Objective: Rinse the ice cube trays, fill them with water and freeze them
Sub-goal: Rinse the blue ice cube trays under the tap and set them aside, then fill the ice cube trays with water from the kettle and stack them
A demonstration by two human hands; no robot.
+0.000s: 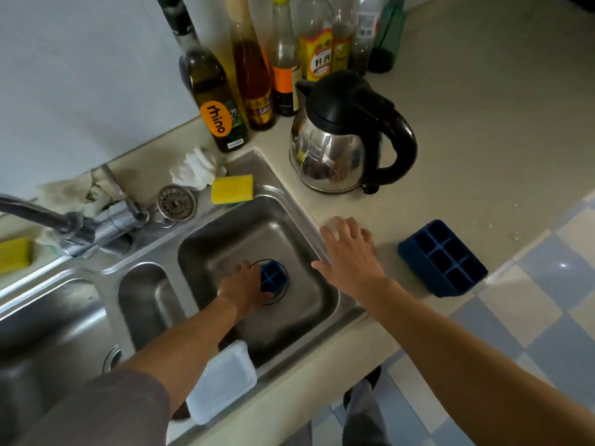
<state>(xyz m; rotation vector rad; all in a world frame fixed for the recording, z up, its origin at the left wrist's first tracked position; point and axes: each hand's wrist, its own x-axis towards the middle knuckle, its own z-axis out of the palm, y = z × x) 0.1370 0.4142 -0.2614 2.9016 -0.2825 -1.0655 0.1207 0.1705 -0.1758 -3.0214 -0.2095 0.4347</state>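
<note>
Down in sink (225, 243), blue tray (273, 278) juts right from left grip (243, 286).

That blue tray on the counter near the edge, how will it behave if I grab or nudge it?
The blue tray shows dark, empty cells, so it is probably light. Its thick, matte, rounded walls suggest soft rubber, so it may flex when gripped. It sits right at the counter edge, with droplets nearby: a push could slide it off.
</note>
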